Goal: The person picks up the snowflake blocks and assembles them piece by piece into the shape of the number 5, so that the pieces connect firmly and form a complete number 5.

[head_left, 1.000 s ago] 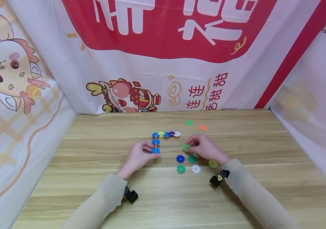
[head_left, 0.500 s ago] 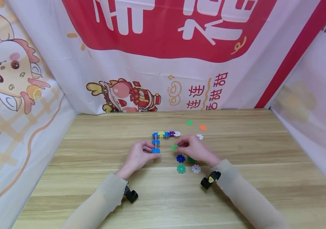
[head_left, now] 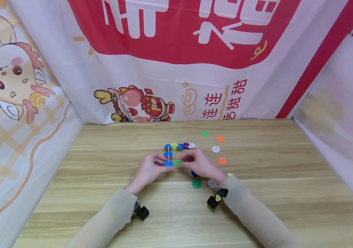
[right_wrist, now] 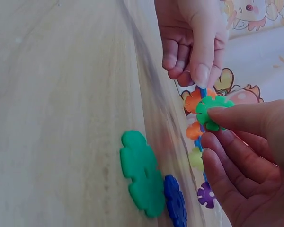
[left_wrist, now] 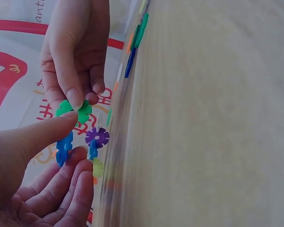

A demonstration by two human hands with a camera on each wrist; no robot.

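Observation:
My left hand (head_left: pixel 148 168) pinches a blue notched plastic disc (head_left: pixel 168 163) at the near end of an L-shaped chain of interlocking discs. The chain's far row holds a yellow disc (head_left: pixel 174 146), a purple disc (head_left: pixel 186 146) and a white disc (head_left: pixel 192 145). Orange discs (right_wrist: pixel 194 100) join the blue ones along its side. Between thumb and fingers, my right hand (head_left: pixel 201 163) holds a green notched disc (right_wrist: pixel 213 111) right beside that blue disc. In the left wrist view the left thumb partly covers where green and blue meet, so I cannot tell whether they interlock.
Loose discs lie on the wooden table right of the chain: a green one (head_left: pixel 205 133), two orange ones (head_left: pixel 222 161), a white one (head_left: pixel 215 149). Nearer are a green disc (head_left: pixel 196 183), a whitish one (head_left: pixel 212 184) and a dark blue one (right_wrist: pixel 175 201). A printed cloth (head_left: pixel 151 75) hangs behind.
My right hand has moved left with the green disc, from among the loose discs to the blue disc. The left hand and the chain have stayed nearly still.

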